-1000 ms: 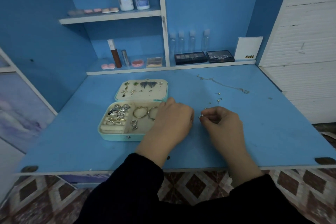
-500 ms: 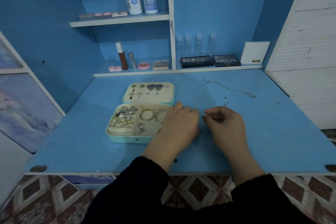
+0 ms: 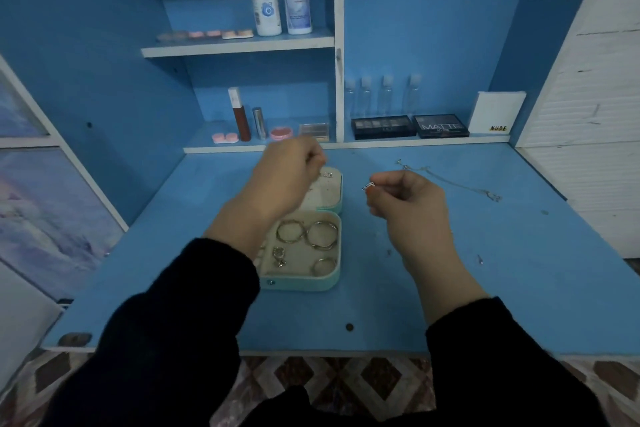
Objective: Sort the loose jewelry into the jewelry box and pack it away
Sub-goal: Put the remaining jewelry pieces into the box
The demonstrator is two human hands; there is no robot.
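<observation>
**A:** What is in the grip?

**B:** The right hand pinches a small silvery ring between thumb and forefinger, with the other fingers curled under. It is held up over the blue table.

**A:** And the other hand?

**B:** The left hand is level with the pinch, off to its left. Its fingers are curled, but it is blurred, so I cannot tell whether it holds anything.

**A:** Where is the jewelry box?

**B:** The jewelry box lies open just left of the ring and nearer the person. Its lid lies flat beneath the left hand. Two large hoops, a smaller ring and a charm lie in the tray, and the left forearm hides the tray's left part.

**A:** Is anything loose?

**B:** A thin chain lies on the table just right of the pinch and beyond it. A tiny piece lies to the right and nearer the person.
</observation>
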